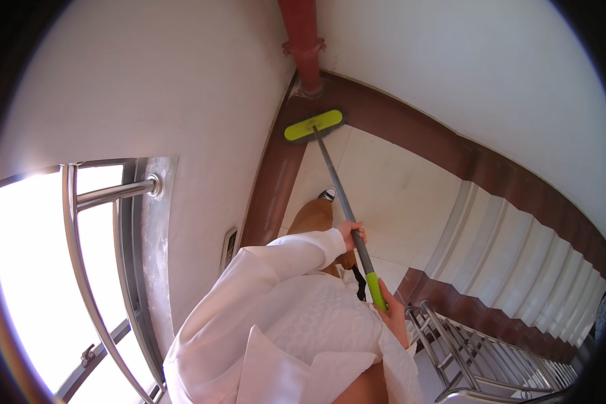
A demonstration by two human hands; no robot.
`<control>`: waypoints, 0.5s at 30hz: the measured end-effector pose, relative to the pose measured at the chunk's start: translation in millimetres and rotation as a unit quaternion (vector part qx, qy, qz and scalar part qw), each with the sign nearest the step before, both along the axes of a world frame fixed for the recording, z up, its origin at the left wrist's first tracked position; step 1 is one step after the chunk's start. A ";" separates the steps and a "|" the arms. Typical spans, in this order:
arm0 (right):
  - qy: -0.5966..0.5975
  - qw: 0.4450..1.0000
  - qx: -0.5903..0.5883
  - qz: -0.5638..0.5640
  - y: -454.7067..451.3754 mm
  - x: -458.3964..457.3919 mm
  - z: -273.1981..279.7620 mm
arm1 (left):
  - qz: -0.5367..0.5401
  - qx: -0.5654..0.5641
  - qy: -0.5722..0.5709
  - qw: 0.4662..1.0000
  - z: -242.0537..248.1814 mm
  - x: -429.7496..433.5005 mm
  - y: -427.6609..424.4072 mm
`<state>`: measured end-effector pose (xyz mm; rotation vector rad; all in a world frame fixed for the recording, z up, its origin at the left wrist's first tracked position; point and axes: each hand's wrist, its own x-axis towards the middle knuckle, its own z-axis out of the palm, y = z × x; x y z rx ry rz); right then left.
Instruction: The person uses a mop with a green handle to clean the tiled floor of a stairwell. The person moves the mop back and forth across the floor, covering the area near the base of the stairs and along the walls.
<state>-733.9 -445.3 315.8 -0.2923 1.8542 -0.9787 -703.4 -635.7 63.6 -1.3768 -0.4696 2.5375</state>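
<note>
A push broom with a yellow-green head (313,125) and dark bristles reaches into the corner of a stair landing, its head over the brown border tiles below a red pipe (309,70). My left hand (351,236) is closed around the middle of the broom's grey pole (337,184). Lower down, my right hand (393,314) holds the green grip (375,291) at the pole's end. Beneath the pole lies the pale tiled landing floor (389,177). One of my shoes (327,194) shows beside the pole.
Stairs (505,242) with pale treads run off to the right, with a metal stair railing (454,348) along them. At the left, a curved steel guard rail (79,252) stands before a bright window (35,262). White walls (222,91) meet behind the pipe.
</note>
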 end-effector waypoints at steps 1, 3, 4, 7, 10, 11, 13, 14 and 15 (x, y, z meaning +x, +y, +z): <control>-0.009 1.000 -0.001 0.001 -3.6 0.7 -6.7 | -0.008 0.005 -0.002 1.000 -6.8 3.1 -5.0; -0.020 1.000 0.000 0.001 -14.0 3.3 -23.0 | -0.028 0.031 -0.023 0.999 -21.7 8.9 -17.6; -0.013 1.000 0.002 0.002 -19.4 3.5 -29.1 | -0.002 0.055 -0.056 0.997 -28.9 9.7 -25.7; -0.001 1.000 -0.001 -0.021 -47.7 6.9 -45.6 | -0.099 -0.070 -0.042 0.992 -49.3 -5.5 -59.6; -0.034 0.996 -0.012 -0.076 -84.1 7.9 -62.2 | -0.064 -0.076 -0.032 0.995 -63.8 -20.1 -101.9; -0.048 0.996 -0.001 -0.079 -89.3 5.7 -63.9 | -0.054 -0.075 -0.031 0.995 -65.6 -26.1 -108.6; -0.056 0.996 0.017 -0.072 -89.7 4.2 -62.9 | -0.046 -0.064 -0.024 0.997 -64.1 -30.1 -107.4; -0.050 0.997 0.021 -0.059 -80.5 2.0 -57.1 | -0.046 -0.059 -0.016 0.997 -60.2 -28.3 -96.7; -0.039 0.997 0.047 -0.042 -65.2 0.9 -47.7 | -0.047 -0.034 -0.020 0.998 -53.7 -21.9 -78.6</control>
